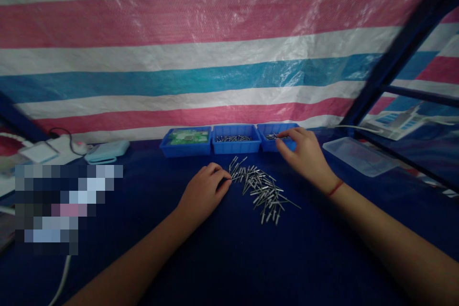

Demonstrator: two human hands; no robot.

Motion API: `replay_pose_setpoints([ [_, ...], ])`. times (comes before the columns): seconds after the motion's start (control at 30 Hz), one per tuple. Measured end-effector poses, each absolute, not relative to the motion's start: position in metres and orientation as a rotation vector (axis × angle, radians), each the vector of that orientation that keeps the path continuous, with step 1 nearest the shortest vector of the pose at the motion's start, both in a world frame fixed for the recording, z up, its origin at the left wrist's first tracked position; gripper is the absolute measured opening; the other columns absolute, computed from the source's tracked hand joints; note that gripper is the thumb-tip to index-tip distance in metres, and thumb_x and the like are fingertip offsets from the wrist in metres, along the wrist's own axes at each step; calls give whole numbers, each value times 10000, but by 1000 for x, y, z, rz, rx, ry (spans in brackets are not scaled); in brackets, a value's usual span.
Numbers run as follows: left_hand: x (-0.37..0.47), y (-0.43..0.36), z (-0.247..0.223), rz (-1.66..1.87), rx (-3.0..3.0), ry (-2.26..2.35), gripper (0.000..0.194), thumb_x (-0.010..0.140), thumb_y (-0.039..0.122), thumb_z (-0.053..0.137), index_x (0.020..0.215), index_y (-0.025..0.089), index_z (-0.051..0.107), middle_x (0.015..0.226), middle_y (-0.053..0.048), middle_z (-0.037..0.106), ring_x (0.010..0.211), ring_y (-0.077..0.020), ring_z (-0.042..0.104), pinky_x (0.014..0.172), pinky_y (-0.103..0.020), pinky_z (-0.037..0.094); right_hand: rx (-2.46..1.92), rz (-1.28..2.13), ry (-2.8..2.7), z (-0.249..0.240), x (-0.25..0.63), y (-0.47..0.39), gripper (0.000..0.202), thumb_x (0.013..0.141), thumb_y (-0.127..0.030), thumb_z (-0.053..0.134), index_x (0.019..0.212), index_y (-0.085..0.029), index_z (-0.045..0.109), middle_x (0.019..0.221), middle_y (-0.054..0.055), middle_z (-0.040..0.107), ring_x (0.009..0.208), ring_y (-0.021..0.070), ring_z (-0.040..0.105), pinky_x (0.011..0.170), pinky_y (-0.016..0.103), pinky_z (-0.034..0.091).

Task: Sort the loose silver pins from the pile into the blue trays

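Head view: a pile of rivets (265, 189) is lying loose about the middle of the blue bench (229, 267), short of its far edge, with several pieces pointing toward the near edge. The left hand (206, 184) is resting palm down at the left side of the pile; its thumb and forefinger tips are bending close together beside the nearest rivets, and whether they are gripping one cannot be told. The right hand (304, 153) is reaching over the right bin (278, 146); its thumb and forefinger are standing apart above metal pieces inside. A red string (336, 187) is circling the right wrist.

Three blue bins are standing in a row along the far edge. The left bin (186, 151) is holding green packets (188, 136); the middle bin (236, 147) is holding further metal pieces. A clear plastic lid (358, 155) is lying toward the bench's far right corner, and a pale blue case (107, 152) is lying toward the far left corner. A striped sheet (215, 24) is hanging behind the far edge.
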State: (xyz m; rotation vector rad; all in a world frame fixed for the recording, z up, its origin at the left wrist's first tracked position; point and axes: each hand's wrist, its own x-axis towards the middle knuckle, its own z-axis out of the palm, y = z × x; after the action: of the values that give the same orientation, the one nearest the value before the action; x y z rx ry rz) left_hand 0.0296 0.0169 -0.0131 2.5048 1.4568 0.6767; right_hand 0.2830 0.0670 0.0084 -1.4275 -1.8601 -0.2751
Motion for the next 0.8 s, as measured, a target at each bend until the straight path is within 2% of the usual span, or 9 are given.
replay_pose_setpoints([
  [0.17,30,16,-12,683,2477,1492,179,900,200,442,886,159,616,951,-62,588,901,-212,555,833,-385,439,-1254,-51,-2056,11,252,41,142,810,-224,522,777,-179,652,874,76,648,876,228,574,839,424,423],
  [0.27,31,14,-9,804,2351,1451,170,898,203,447,871,165,611,933,-49,590,905,-200,556,844,-368,427,-1179,151,-2107,8,238,29,112,785,-173,550,802,-187,660,880,57,652,860,204,578,817,402,439],
  [0.37,35,8,-3,930,2124,1359,148,886,227,471,878,174,608,904,-32,600,852,-177,566,772,-318,441,-1159,452,-2036,8,229,19,137,737,-155,613,854,-194,673,880,44,659,814,177,597,750,358,474],
  [0.5,43,-4,3,953,1903,1224,160,883,276,471,885,190,606,878,-14,615,776,-160,567,666,-280,435,-1056,787,-1900,18,222,6,136,720,-218,673,853,-200,688,844,28,665,727,142,609,656,302,490],
  [0.8,46,-8,2,913,1786,1114,198,895,308,451,971,204,602,951,-29,632,868,-178,578,733,-304,457,-964,816,-1822,24,219,-3,71,761,-213,658,806,-230,710,817,20,661,712,130,615,609,273,483],
])
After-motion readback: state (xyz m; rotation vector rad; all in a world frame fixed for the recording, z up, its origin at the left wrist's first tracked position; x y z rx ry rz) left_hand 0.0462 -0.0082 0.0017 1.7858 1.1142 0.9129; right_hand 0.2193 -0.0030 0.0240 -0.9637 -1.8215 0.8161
